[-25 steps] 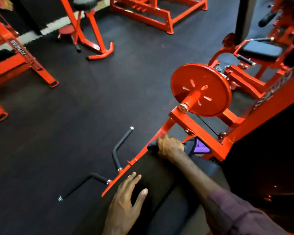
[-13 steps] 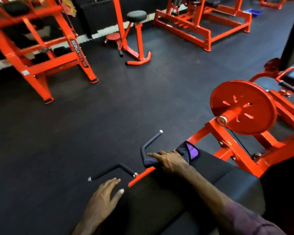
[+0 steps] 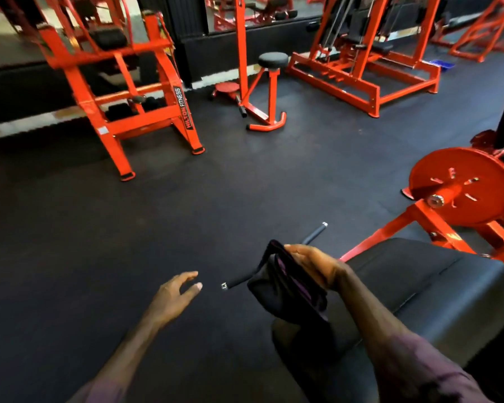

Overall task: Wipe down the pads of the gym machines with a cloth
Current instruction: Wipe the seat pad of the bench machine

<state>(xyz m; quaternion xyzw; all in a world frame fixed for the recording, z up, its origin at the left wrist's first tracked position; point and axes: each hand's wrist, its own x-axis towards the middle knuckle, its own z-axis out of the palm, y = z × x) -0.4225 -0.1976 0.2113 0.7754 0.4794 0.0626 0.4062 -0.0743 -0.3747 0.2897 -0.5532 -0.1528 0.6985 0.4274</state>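
Right hand (image 3: 312, 264) grips the dark cloth (image 3: 285, 289) lower center, hanging just off the left end of the black pad (image 3: 419, 286) at lower right. Left hand (image 3: 173, 295) hovers empty, fingers loose, over the floor (image 3: 186, 213).

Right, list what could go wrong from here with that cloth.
1. The cloth hangs loosely from the right hand beside the handle bar; it may snag there.
2. The left hand is open in mid-air, so nothing steadies the person.
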